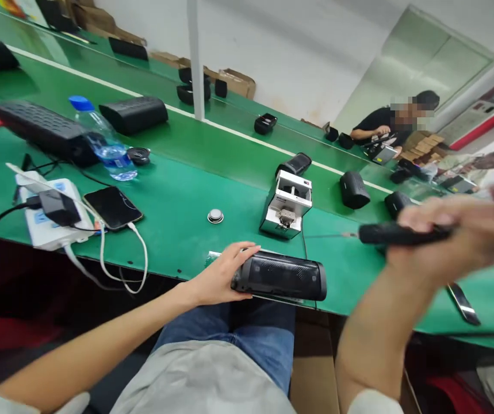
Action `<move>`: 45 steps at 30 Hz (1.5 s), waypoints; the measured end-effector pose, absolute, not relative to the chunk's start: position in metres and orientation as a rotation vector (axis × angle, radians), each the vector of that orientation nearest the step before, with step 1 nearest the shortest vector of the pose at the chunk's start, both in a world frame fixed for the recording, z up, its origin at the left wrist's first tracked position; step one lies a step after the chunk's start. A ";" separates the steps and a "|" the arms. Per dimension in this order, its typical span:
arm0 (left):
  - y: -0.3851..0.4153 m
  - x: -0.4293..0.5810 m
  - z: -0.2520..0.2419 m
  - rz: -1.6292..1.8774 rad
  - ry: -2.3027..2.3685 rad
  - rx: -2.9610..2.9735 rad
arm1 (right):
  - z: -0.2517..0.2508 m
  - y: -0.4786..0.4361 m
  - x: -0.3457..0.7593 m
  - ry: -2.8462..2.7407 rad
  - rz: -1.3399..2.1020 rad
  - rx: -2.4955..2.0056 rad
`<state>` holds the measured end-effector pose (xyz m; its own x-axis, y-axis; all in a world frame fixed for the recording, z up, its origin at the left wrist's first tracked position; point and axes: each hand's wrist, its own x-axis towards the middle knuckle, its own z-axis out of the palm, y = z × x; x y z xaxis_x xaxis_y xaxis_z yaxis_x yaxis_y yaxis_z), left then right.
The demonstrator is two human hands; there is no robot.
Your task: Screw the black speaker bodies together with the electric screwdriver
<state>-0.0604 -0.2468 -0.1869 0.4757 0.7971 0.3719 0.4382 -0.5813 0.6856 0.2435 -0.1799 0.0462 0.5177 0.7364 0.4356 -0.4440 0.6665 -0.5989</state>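
My left hand [223,275] grips the left end of a black speaker [285,277], an oblong housing with a perforated front, lying at the table's near edge. My right hand [454,233], smeared by motion, is wrapped round a black electric screwdriver [385,234]. Its thin bit points left, raised above the table and apart from the speaker. Just behind the speaker stands a white and black screw feeder [287,204]. A small round silver-topped piece [215,216] lies to the feeder's left.
To the left are a power strip [52,213], a phone [114,207] on a white cable, and a water bottle [115,152]. Several black housings, one of them at the back [134,114], line the green table [177,201]. A co-worker [395,123] sits at the far right.
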 end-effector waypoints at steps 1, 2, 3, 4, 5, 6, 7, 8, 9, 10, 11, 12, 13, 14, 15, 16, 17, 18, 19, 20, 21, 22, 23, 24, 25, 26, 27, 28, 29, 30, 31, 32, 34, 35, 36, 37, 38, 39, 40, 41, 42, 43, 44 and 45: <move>-0.246 -0.060 -0.188 0.930 1.023 2.147 | 0.044 -0.160 0.221 -0.914 0.533 -0.371; -0.244 -0.059 -0.189 0.919 1.015 2.090 | 0.040 -0.142 0.203 -1.044 0.401 -0.317; -0.241 -0.059 -0.191 0.910 1.005 2.046 | 0.035 -0.125 0.189 -1.118 0.343 -0.333; -0.238 -0.060 -0.192 0.905 0.993 2.012 | 0.028 -0.112 0.179 -1.171 0.310 -0.365; -0.235 -0.060 -0.195 0.903 0.975 1.986 | 0.022 -0.102 0.172 -1.209 0.311 -0.408; -0.232 -0.061 -0.197 0.905 0.954 1.965 | 0.017 -0.095 0.167 -1.237 0.325 -0.451; -0.231 -0.062 -0.200 0.913 0.935 1.947 | 0.013 -0.090 0.164 -1.259 0.338 -0.479; -0.230 -0.063 -0.202 0.922 0.921 1.932 | 0.009 -0.087 0.162 -1.280 0.349 -0.497; -0.230 -0.063 -0.204 0.930 0.915 1.918 | 0.007 -0.085 0.161 -1.297 0.354 -0.513; -0.230 -0.063 -0.206 0.935 0.916 1.908 | 0.005 -0.084 0.161 -1.308 0.355 -0.537; -0.230 -0.063 -0.207 0.934 0.920 1.902 | 0.004 -0.083 0.161 -1.309 0.348 -0.569; -0.231 -0.063 -0.208 0.930 0.927 1.897 | 0.003 -0.081 0.160 -1.306 0.339 -0.607; -0.231 -0.063 -0.208 0.925 0.932 1.894 | 0.002 -0.080 0.160 -1.296 0.327 -0.646; -0.231 -0.063 -0.209 0.920 0.936 1.891 | 0.001 -0.079 0.160 -1.283 0.314 -0.678; -0.231 -0.062 -0.208 0.915 0.938 1.890 | 0.001 -0.078 0.160 -1.271 0.301 -0.699; -0.231 -0.062 -0.208 0.912 0.937 1.889 | 0.000 -0.077 0.160 -1.262 0.287 -0.708; -0.230 -0.062 -0.208 0.910 0.935 1.888 | 0.000 -0.076 0.160 -1.260 0.273 -0.710; -0.230 -0.062 -0.207 0.910 0.934 1.887 | -0.001 -0.077 0.161 -1.263 0.254 -0.704; -0.230 -0.061 -0.206 0.911 0.930 1.887 | -0.001 -0.077 0.161 -1.269 0.234 -0.695; -0.229 -0.061 -0.206 0.912 0.926 1.888 | -0.001 -0.078 0.161 -1.278 0.224 -0.684; -0.229 -0.061 -0.205 0.913 0.922 1.889 | -0.001 -0.080 0.162 -1.287 0.223 -0.674; -0.229 -0.061 -0.205 0.914 0.916 1.890 | -0.001 -0.083 0.162 -1.293 0.234 -0.668; -0.229 -0.060 -0.205 0.918 0.911 1.892 | 0.000 -0.086 0.162 -1.297 0.260 -0.667; -0.229 -0.060 -0.205 0.925 0.904 1.894 | 0.002 -0.090 0.161 -1.290 0.285 -0.664; -0.228 -0.060 -0.206 0.934 0.899 1.895 | 0.005 -0.095 0.160 -1.279 0.308 -0.663; -0.228 -0.059 -0.206 0.944 0.894 1.897 | 0.008 -0.101 0.158 -1.266 0.330 -0.666; -0.229 -0.059 -0.207 0.955 0.889 1.898 | 0.012 -0.108 0.155 -1.247 0.348 -0.669; -0.229 -0.059 -0.207 0.962 0.883 1.898 | 0.016 -0.116 0.151 -1.231 0.371 -0.674; -0.229 -0.059 -0.207 0.967 0.879 1.896 | 0.021 -0.124 0.147 -1.217 0.392 -0.674; -0.229 -0.059 -0.208 0.969 0.877 1.894 | 0.026 -0.132 0.142 -1.209 0.415 -0.675; -0.229 -0.059 -0.208 0.971 0.873 1.891 | 0.031 -0.140 0.136 -1.206 0.435 -0.668; -0.229 -0.059 -0.208 0.970 0.870 1.888 | 0.035 -0.148 0.131 -1.209 0.446 -0.659; -0.229 -0.059 -0.207 0.968 0.868 1.884 | 0.042 -0.160 0.120 -1.238 0.451 -0.656; -0.230 -0.059 -0.207 0.966 0.867 1.884 | 0.044 -0.164 0.115 -1.252 0.448 -0.658; -0.230 -0.059 -0.207 0.962 0.868 1.885 | 0.045 -0.167 0.110 -1.267 0.450 -0.664; -0.230 -0.059 -0.206 0.957 0.869 1.888 | 0.045 -0.169 0.106 -1.277 0.452 -0.667; -0.230 -0.059 -0.206 0.953 0.871 1.892 | 0.045 -0.171 0.102 -1.283 0.458 -0.669; -0.231 -0.059 -0.206 0.952 0.872 1.897 | 0.044 -0.172 0.099 -1.282 0.466 -0.665; -0.231 -0.059 -0.206 0.951 0.869 1.900 | 0.043 -0.173 0.096 -1.278 0.479 -0.666; -0.231 -0.059 -0.206 0.950 0.864 1.900 | 0.042 -0.173 0.094 -1.272 0.493 -0.669; -0.231 -0.059 -0.205 0.953 0.858 1.897 | 0.041 -0.173 0.092 -1.263 0.507 -0.668; -0.231 -0.060 -0.205 0.958 0.851 1.890 | 0.039 -0.172 0.090 -1.255 0.520 -0.666; -0.231 -0.060 -0.204 0.963 0.845 1.882 | 0.036 -0.171 0.088 -1.254 0.537 -0.665; -0.231 -0.060 -0.204 0.967 0.843 1.875 | 0.033 -0.169 0.087 -1.255 0.546 -0.658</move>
<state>-0.0599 -0.2311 -0.2040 0.4753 0.8290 0.2946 0.1785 -0.4187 0.8904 0.0867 -0.1694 0.0329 0.2301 0.6984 0.6777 -0.0193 0.6996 -0.7143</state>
